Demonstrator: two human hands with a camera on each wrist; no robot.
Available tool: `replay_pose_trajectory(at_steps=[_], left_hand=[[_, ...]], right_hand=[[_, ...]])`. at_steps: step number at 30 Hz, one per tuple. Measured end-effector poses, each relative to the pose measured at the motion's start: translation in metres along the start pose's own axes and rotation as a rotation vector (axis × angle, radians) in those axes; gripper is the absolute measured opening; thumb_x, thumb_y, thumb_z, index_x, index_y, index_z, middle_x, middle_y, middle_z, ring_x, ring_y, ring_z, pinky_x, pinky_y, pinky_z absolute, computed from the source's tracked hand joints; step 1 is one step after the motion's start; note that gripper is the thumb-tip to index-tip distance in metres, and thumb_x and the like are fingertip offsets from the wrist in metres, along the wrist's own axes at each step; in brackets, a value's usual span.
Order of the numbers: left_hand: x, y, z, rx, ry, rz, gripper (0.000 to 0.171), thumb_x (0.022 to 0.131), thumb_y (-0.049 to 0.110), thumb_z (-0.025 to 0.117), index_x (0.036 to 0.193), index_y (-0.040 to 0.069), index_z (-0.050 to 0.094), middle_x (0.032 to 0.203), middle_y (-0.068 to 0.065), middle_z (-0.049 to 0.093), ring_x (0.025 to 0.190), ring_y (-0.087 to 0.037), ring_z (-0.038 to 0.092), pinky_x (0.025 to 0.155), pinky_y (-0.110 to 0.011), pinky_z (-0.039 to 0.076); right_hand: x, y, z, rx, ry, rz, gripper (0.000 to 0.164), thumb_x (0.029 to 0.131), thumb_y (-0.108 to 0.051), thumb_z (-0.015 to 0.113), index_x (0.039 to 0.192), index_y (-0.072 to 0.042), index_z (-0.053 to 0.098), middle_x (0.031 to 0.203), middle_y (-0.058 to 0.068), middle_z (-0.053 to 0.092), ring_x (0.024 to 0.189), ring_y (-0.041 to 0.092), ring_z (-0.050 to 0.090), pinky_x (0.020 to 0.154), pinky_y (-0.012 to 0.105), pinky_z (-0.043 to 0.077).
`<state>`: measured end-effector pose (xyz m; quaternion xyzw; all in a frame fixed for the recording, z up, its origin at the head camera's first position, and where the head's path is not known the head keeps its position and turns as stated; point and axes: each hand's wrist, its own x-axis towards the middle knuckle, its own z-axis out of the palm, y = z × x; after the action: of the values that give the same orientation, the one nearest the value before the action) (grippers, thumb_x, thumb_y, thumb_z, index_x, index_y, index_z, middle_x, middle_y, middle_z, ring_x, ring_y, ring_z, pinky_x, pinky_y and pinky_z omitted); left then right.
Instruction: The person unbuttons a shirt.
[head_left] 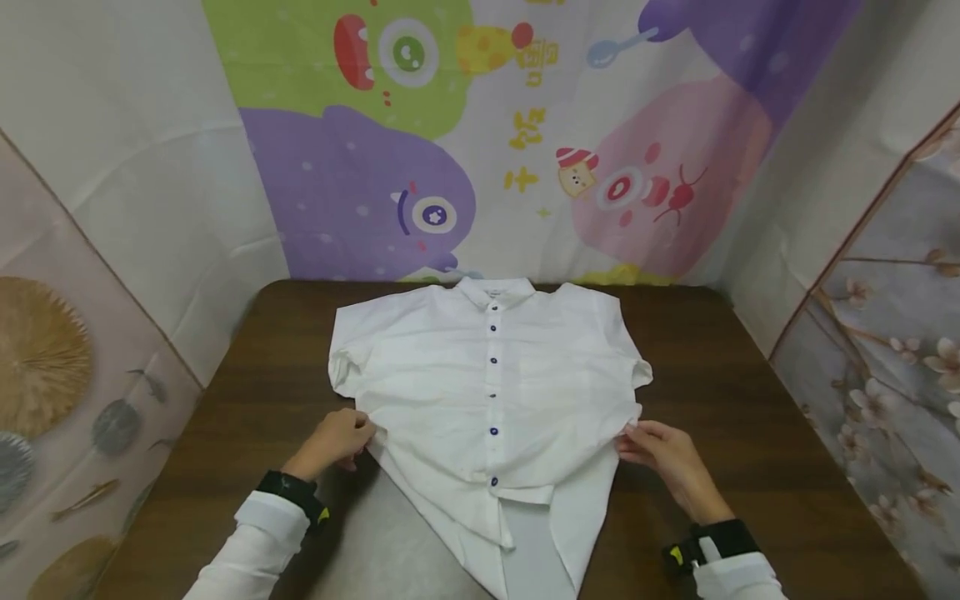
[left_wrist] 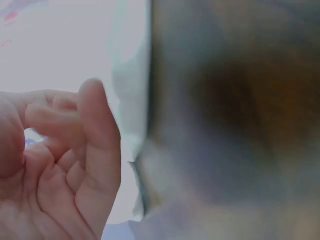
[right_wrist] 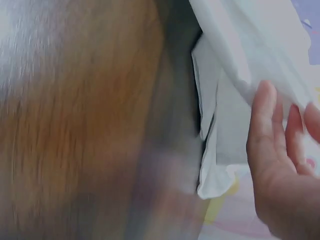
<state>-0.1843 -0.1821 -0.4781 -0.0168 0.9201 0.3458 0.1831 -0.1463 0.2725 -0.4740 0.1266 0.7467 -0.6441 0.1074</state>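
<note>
A white short-sleeved shirt (head_left: 435, 375) with a collar and dark blue buttons lies front up, collar toward the back. Its lower part is lifted and hangs in slanting folds that draw to the middle near the front. My left hand (head_left: 337, 437) pinches the shirt's left side seam below the sleeve. On the opposite side, my right hand (head_left: 663, 458) pinches the other edge at about the same height. In the right wrist view, white cloth (right_wrist: 250, 45) runs down to the right hand's fingers (right_wrist: 265, 105). The left wrist view has the curled left hand (left_wrist: 75, 155) beside the cloth.
The shirt is on a dark brown wooden table (head_left: 262, 375) with rounded back corners. A cartoon-printed curtain (head_left: 525, 233) hangs behind it. Printed cloth panels stand at the left and right. Black wrist bands (head_left: 292, 492) circle both wrists.
</note>
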Motion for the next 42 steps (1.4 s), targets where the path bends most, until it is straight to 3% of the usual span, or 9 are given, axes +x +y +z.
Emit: replay_pose_trajectory(at_steps=[4,9,18,25,30,35,39,42], left_hand=[[0.004,-0.003,0.013,-0.048,-0.043,-0.032,0.028,0.088,0.016,0.050,0.065,0.001,0.059,0.053,-0.002,0.051,0.040,-0.012,0.050,0.045,-0.029,0.050],[0.010,-0.002,0.031,0.002,0.010,-0.045,0.034,0.086,0.016,0.052,0.054,0.005,0.058,0.046,-0.001,0.050,0.037,-0.011,0.049,0.040,-0.028,0.048],[0.009,0.008,0.029,0.149,0.017,-0.055,0.037,0.085,0.015,0.048,0.050,0.008,0.054,0.044,-0.002,0.051,0.037,-0.013,0.049,0.040,-0.028,0.046],[0.015,0.008,0.031,0.158,0.000,-0.059,0.035,0.083,0.015,0.047,0.050,0.009,0.054,0.044,0.000,0.048,0.038,-0.012,0.046,0.040,-0.027,0.046],[0.010,0.006,0.027,-0.029,-0.024,-0.093,0.032,0.085,0.014,0.044,0.058,0.004,0.058,0.049,-0.002,0.052,0.039,-0.011,0.047,0.043,-0.029,0.049],[-0.007,0.002,0.006,-0.271,-0.025,-0.063,0.030,0.087,0.012,0.040,0.071,-0.004,0.059,0.054,-0.004,0.055,0.041,-0.011,0.051,0.047,-0.031,0.051],[-0.022,-0.007,-0.015,-0.504,-0.073,-0.026,0.025,0.093,0.012,0.036,0.087,-0.006,0.053,0.066,-0.002,0.058,0.054,-0.010,0.055,0.055,-0.028,0.051],[-0.032,-0.019,-0.021,-0.655,-0.131,-0.019,0.021,0.096,0.012,0.034,0.097,-0.002,0.049,0.077,0.000,0.061,0.067,-0.009,0.060,0.063,-0.025,0.053]], right_hand=[[0.001,0.001,0.004,0.015,0.014,0.020,0.038,0.094,-0.019,0.055,0.115,0.013,0.053,0.082,0.002,0.070,0.075,0.013,0.068,0.075,0.029,0.055],[0.002,0.009,0.012,-0.037,0.021,0.042,0.036,0.093,-0.017,0.055,0.109,0.015,0.055,0.076,0.006,0.069,0.068,0.014,0.068,0.068,0.030,0.056],[0.002,0.016,0.020,-0.051,0.054,0.017,0.031,0.092,-0.014,0.056,0.106,0.014,0.056,0.075,0.005,0.069,0.067,0.014,0.067,0.067,0.031,0.056],[0.002,0.019,0.020,-0.063,0.064,-0.026,0.032,0.090,-0.015,0.056,0.104,0.013,0.056,0.073,0.004,0.068,0.066,0.013,0.067,0.065,0.029,0.056],[0.000,0.019,0.021,-0.048,0.111,-0.052,0.032,0.090,-0.019,0.057,0.105,0.010,0.054,0.074,0.003,0.068,0.067,0.012,0.067,0.066,0.028,0.056],[-0.005,0.007,0.017,0.140,0.190,-0.046,0.016,0.091,-0.008,0.053,0.099,0.005,0.048,0.074,-0.002,0.063,0.067,0.011,0.066,0.069,0.026,0.055],[-0.011,-0.009,0.004,0.276,0.211,-0.014,0.028,0.096,-0.007,0.042,0.120,0.007,0.038,0.087,-0.005,0.057,0.075,0.004,0.064,0.072,0.024,0.055],[-0.013,-0.015,-0.008,0.307,0.175,0.027,0.041,0.099,-0.011,0.034,0.135,0.007,0.024,0.090,-0.006,0.053,0.072,0.000,0.059,0.068,0.019,0.053]])
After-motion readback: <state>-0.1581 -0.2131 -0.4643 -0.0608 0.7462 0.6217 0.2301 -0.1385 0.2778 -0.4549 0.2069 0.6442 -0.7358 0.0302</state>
